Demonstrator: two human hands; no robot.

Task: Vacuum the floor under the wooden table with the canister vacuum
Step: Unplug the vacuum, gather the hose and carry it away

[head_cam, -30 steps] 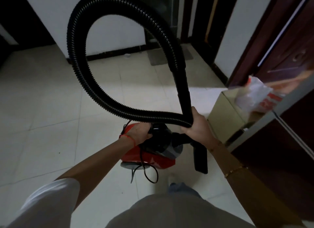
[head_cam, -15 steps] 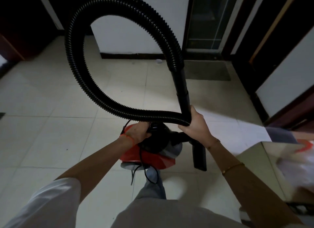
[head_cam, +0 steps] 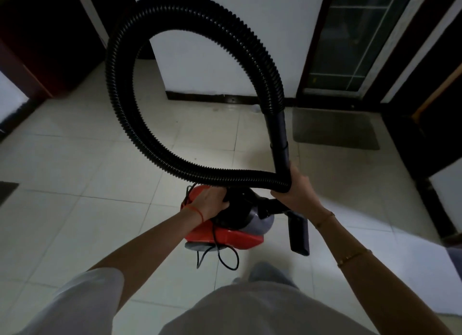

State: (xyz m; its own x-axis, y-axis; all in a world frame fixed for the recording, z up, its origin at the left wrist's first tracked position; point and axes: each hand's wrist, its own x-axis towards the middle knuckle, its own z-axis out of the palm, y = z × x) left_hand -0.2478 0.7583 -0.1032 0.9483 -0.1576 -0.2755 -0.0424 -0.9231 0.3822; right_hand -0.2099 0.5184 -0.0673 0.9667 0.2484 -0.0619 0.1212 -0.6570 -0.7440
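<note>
I carry a red and black canister vacuum (head_cam: 226, 236) above the tiled floor. My left hand (head_cam: 212, 201) grips its top handle. The black ribbed hose (head_cam: 120, 89) loops high in front of me and comes back to my right hand (head_cam: 296, 189), which grips the hose together with the rigid black tube. The flat black nozzle (head_cam: 298, 233) hangs below my right wrist. A black power cord (head_cam: 225, 257) dangles under the canister. No wooden table is in view.
Pale floor tiles (head_cam: 75, 184) spread ahead. A white wall pillar (head_cam: 212, 59) with dark skirting stands straight ahead. A dark doormat (head_cam: 335, 128) lies before a glass-paned door (head_cam: 355, 39) at the right. Dark doorways flank both sides.
The view has swung leftwards: the tan box and bag at the right have left the frame, while the glass door and mat have come ahead. Both hands keep their grips.
</note>
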